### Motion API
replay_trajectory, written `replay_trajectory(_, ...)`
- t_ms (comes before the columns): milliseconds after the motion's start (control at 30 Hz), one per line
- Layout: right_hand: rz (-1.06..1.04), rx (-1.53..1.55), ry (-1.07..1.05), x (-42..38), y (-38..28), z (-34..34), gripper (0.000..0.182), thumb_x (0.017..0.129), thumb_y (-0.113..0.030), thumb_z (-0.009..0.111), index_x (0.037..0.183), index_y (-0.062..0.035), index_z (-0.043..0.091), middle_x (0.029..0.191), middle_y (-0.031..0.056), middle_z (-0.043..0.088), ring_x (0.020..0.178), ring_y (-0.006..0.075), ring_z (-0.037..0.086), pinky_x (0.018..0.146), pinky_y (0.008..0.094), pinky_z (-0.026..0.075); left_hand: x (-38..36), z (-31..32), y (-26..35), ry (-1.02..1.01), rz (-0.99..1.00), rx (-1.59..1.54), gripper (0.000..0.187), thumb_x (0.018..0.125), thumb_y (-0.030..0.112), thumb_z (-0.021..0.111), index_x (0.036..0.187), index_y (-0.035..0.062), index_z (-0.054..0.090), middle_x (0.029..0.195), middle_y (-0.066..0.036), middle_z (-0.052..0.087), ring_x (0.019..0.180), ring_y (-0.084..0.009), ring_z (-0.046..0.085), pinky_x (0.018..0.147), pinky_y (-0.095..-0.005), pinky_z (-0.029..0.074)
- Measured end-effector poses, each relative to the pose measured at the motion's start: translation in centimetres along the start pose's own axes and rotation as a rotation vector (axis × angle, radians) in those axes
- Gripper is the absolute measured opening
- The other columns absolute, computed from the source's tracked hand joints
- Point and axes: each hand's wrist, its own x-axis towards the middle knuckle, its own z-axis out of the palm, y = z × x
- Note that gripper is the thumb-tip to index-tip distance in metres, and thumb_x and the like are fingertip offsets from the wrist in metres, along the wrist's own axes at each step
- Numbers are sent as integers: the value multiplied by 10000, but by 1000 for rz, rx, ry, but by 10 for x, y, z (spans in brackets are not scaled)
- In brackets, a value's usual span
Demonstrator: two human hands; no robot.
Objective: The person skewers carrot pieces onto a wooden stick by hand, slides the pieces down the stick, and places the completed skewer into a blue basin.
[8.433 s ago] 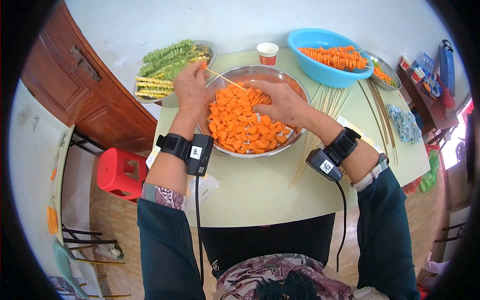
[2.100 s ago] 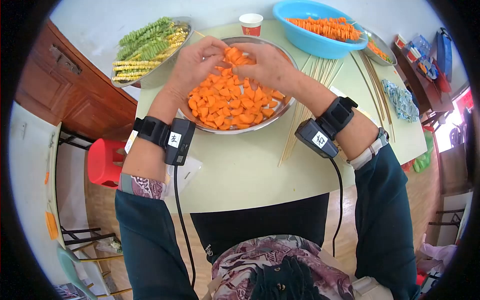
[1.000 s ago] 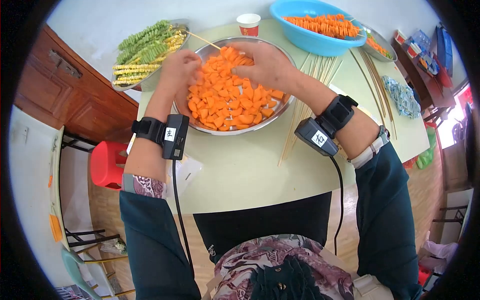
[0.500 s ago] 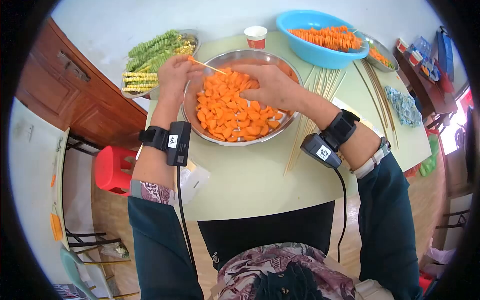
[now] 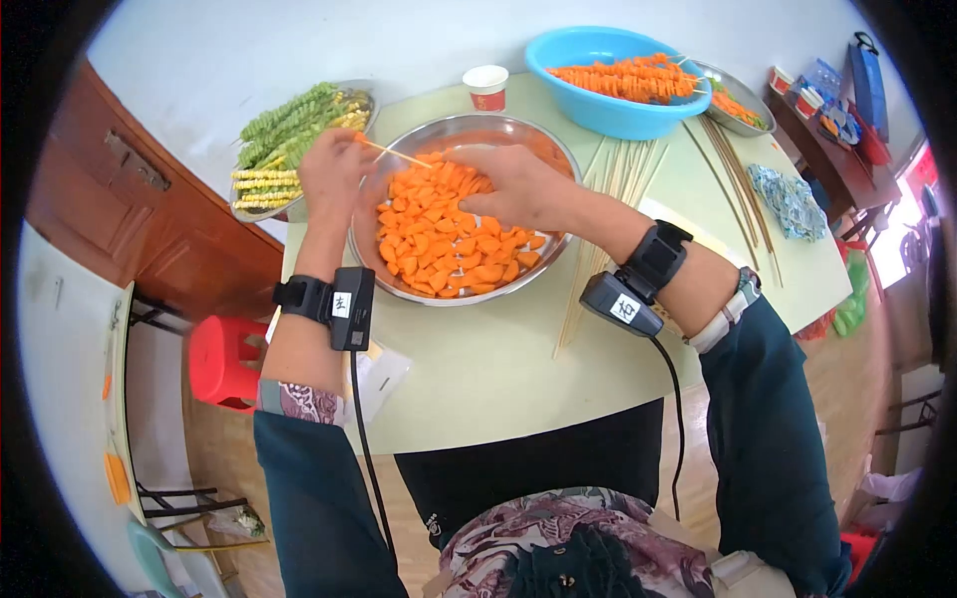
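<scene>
My left hand (image 5: 334,174) is closed around a bamboo skewer (image 5: 399,152) at the left rim of a steel bowl (image 5: 451,297). An orange carrot piece (image 5: 361,139) shows on the skewer beside my fingers, and the bare end points right over the bowl. Loose cut carrot pieces (image 5: 439,249) cover much of the bowl's bottom. Over their right side hovers my right hand (image 5: 513,184), thumb and fingers apart, fingertips close to the carrots. Its palm side is hidden from above.
Bare skewers (image 5: 610,199) lie right of the bowl, near darker sticks (image 5: 743,189). A blue basin (image 5: 618,120) holds threaded carrot skewers. Green and yellow vegetable skewers (image 5: 289,130) fill a tray at left. A paper cup (image 5: 486,88) stands behind; a crumpled cloth (image 5: 790,202) lies at right.
The view has shifted slightly, so the table things sit a little further left. Both hands keep nearly the same places; the skewer stays in my left hand.
</scene>
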Motion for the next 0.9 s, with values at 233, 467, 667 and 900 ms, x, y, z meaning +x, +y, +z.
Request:
replay_trajectory(233, 12, -132, 45, 1, 2, 11, 511, 698, -177, 635, 1164, -17, 496, 1055, 209, 571, 1003, 360, 530, 869, 413, 430, 10, -11, -29, 9, 228, 184, 123, 750, 54, 543, 843, -12, 589, 759, -85, 620, 687, -154, 601, 615, -266, 500)
replay_trajectory(467, 44, 86, 12, 4, -5, 16, 423, 691, -75, 583, 1096, 10, 494, 962, 259, 565, 929, 398, 541, 777, 452, 450, 16, -25, -38, -128, 132, 4, 139, 847, 13, 509, 975, -38, 533, 882, -106, 574, 753, -161, 601, 644, -253, 530)
replay_trajectory(667, 13, 107, 1, 14, 9, 27, 491, 685, -64, 582, 1149, 39, 461, 923, 264, 569, 855, 403, 557, 747, 428, 463, 20, -23, -42, -82, 50, -126, 112, 865, 15, 504, 960, -40, 526, 875, -90, 578, 775, -157, 615, 643, -248, 520)
replay_trajectory(900, 74, 210, 56, 12, -1, 24, 555, 678, -56, 579, 1190, 81, 415, 937, 281, 577, 904, 390, 562, 784, 415, 464, 3, -6, -19, -121, 41, -120, 91, 868, 33, 516, 940, -18, 537, 865, -67, 583, 758, -134, 607, 661, -227, 504)
